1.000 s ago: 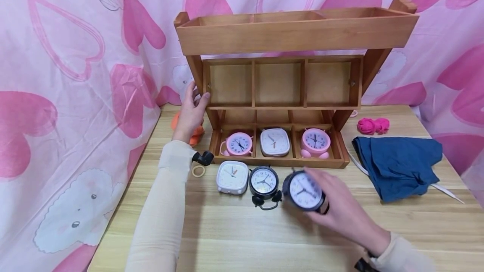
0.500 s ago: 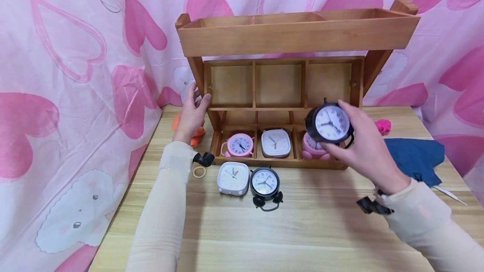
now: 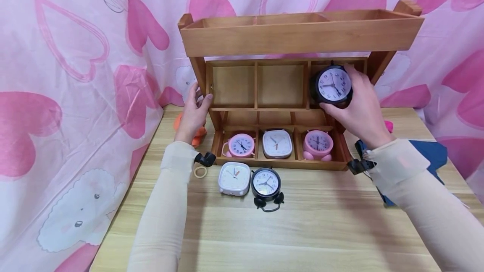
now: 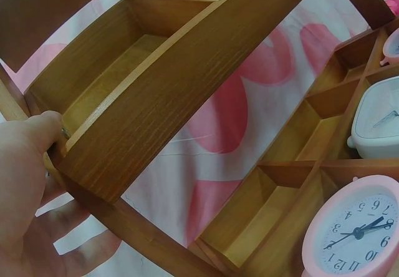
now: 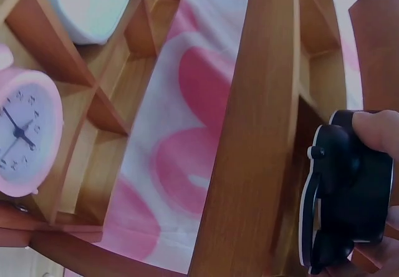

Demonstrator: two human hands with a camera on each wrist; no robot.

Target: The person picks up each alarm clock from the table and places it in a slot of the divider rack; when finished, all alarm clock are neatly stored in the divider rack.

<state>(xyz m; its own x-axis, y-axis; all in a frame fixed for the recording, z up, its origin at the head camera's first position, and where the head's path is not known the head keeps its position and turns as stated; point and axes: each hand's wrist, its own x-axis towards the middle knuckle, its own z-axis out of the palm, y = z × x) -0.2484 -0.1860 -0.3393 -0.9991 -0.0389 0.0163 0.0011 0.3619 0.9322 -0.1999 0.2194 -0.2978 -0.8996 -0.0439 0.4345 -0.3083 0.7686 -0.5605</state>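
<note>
**While the right hand [image 3: 364, 100] grips it, a black alarm clock [image 3: 334, 84] risks jamming**

It's at the right middle compartment [image 3: 318, 66] of the wooden rack [image 3: 298, 39], where a tilt might wedge it. The left hand [image 3: 193, 114] clasps the rack's side; slackening could let it shift.

Blk clock [image 5: 350, 180] w/ wht dial [image 3: 335, 84], pink clocks [image 3: 242, 145], brn shelf [image 3: 295, 38], pink heart-patt. curtain [image 3: 85, 108]

Gripped by the right hand [image 3: 363, 104], a round black alarm clock [image 3: 334, 84] faces near at the middle tier's right compartment [image 3: 316, 67]. The three-tier brown wooden shelf [image 3: 295, 37] stands upright, its left side in the left hand [image 3: 194, 114].
</note>
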